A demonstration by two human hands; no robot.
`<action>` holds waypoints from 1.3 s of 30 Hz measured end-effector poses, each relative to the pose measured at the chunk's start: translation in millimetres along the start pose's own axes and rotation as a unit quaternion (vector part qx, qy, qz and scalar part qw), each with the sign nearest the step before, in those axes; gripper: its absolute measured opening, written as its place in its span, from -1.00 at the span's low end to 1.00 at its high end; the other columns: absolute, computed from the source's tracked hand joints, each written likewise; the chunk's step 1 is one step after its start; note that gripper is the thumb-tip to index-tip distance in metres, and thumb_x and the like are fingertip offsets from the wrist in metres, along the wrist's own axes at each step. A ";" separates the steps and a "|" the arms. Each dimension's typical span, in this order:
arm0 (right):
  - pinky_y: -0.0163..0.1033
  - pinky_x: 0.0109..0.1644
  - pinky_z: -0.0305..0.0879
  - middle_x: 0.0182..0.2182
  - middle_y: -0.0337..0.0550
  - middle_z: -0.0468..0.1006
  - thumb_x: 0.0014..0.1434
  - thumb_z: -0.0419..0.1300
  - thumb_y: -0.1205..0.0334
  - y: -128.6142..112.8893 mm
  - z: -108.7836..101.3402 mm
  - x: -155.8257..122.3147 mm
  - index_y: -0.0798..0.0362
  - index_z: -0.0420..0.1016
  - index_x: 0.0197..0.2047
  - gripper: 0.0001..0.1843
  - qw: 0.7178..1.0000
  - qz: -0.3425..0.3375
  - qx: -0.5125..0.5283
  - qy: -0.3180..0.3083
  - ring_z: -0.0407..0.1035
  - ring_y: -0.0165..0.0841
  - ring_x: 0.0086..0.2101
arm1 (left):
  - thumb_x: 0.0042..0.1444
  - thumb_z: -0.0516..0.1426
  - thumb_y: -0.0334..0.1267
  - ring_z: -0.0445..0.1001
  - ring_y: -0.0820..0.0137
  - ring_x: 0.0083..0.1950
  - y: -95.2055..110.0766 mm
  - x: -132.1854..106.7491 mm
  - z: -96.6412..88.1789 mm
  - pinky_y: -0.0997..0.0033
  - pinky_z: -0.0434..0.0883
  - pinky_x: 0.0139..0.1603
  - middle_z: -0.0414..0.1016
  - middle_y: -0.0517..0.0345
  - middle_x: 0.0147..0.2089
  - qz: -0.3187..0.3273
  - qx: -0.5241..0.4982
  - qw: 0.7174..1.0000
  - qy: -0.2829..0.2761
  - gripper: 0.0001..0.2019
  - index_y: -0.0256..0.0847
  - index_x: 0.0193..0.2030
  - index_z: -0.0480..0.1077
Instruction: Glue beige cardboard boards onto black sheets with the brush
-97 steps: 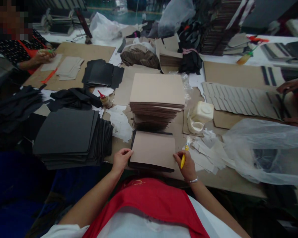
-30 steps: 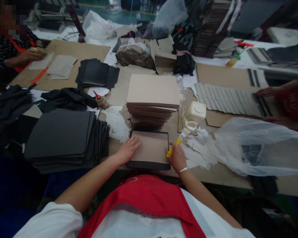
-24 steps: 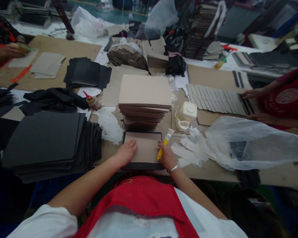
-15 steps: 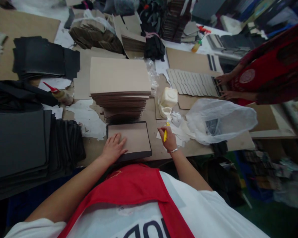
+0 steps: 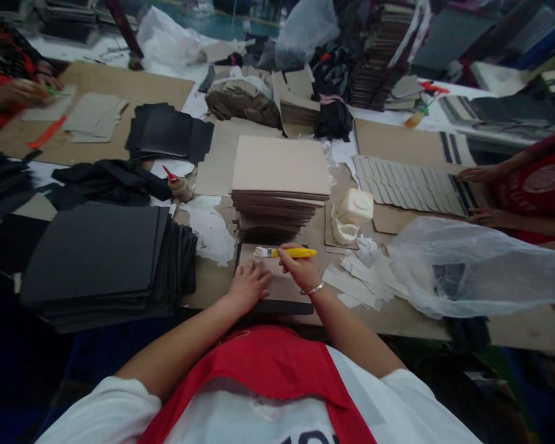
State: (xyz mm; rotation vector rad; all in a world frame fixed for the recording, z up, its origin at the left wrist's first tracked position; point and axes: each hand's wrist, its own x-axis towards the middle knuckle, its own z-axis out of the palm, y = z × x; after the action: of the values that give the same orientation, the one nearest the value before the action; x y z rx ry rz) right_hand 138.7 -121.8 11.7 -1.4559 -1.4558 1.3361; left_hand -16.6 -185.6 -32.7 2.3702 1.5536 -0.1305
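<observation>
My right hand (image 5: 300,269) grips the yellow handle of a paintbrush (image 5: 296,253), whose pale, coated bristles point left over the far edge of a beige board (image 5: 284,287). Whether the bristles touch it I cannot tell. That board lies on a slightly larger black sheet (image 5: 284,306), which shows as a dark border. Flat on the board's left part rests my left hand (image 5: 250,287), fingers spread. Just behind is a tall stack of beige boards (image 5: 282,165). A cut-open white plastic jug (image 5: 357,206) stands to the right of the stack.
Black sheets (image 5: 97,253) are piled at left, near a red-tipped glue bottle (image 5: 180,187). Paper scraps (image 5: 365,274) and a clear plastic bag (image 5: 481,265) lie at right. One co-worker's hands (image 5: 485,216) touch grey strips (image 5: 407,182); another person's hand (image 5: 25,92) is far left.
My right hand has brought the paintbrush left from beside the jug to over the board. My left hand stays on the board. The view has swung left, bringing in another co-worker.
</observation>
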 end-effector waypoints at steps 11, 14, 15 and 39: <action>-0.39 -0.57 0.19 -0.64 -0.28 0.43 0.10 0.06 -0.01 25.2 -30.3 16.8 0.04 0.46 -0.32 -0.69 0.978 -0.037 -0.200 0.044 0.30 -0.46 -0.63 | 0.08 0.11 -0.09 0.01 -0.03 0.31 -0.8 -1.1 -2.7 -0.16 0.10 0.16 0.07 -0.01 0.33 -0.004 -0.015 1.000 -0.017 -0.48 0.04 0.21 0.18; -0.40 -0.59 0.17 -0.66 -0.29 0.42 0.08 0.07 -0.03 31.5 -65.0 5.4 0.06 0.47 -0.33 -0.67 0.971 -0.010 -0.217 0.095 0.29 -0.46 -0.65 | 0.09 0.11 -0.10 0.01 -0.04 0.31 0.8 -0.7 -5.9 -0.17 0.11 0.15 0.07 -0.03 0.33 -0.002 -0.012 1.000 -0.028 -0.49 0.03 0.21 0.19; -0.41 -0.60 0.17 -0.66 -0.29 0.42 0.07 0.08 -0.04 32.9 -73.9 0.9 0.06 0.47 -0.33 -0.66 0.970 -0.005 -0.215 0.111 0.29 -0.47 -0.65 | 0.09 0.11 -0.10 0.02 -0.04 0.31 1.5 -0.5 -6.7 -0.16 0.12 0.15 0.08 -0.03 0.33 -0.002 -0.009 1.000 -0.030 -0.49 0.03 0.21 0.20; -0.42 -0.64 0.21 -0.62 -0.30 0.43 0.12 0.04 -0.12 32.1 -83.9 -37.0 0.05 0.42 -0.24 -0.60 0.989 0.009 0.084 0.120 0.26 -0.52 -0.69 | 0.15 0.02 -0.14 0.15 0.09 0.19 74.8 29.7 0.2 0.09 0.26 -0.02 0.13 0.02 0.30 0.092 0.043 0.995 -0.026 -0.54 -0.04 0.21 0.18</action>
State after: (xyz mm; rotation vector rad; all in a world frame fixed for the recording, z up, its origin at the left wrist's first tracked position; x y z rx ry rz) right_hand 232.8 -146.0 9.3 -1.4658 -1.1516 1.2144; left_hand 63.5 -187.1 -25.0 2.5400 1.3242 -0.2212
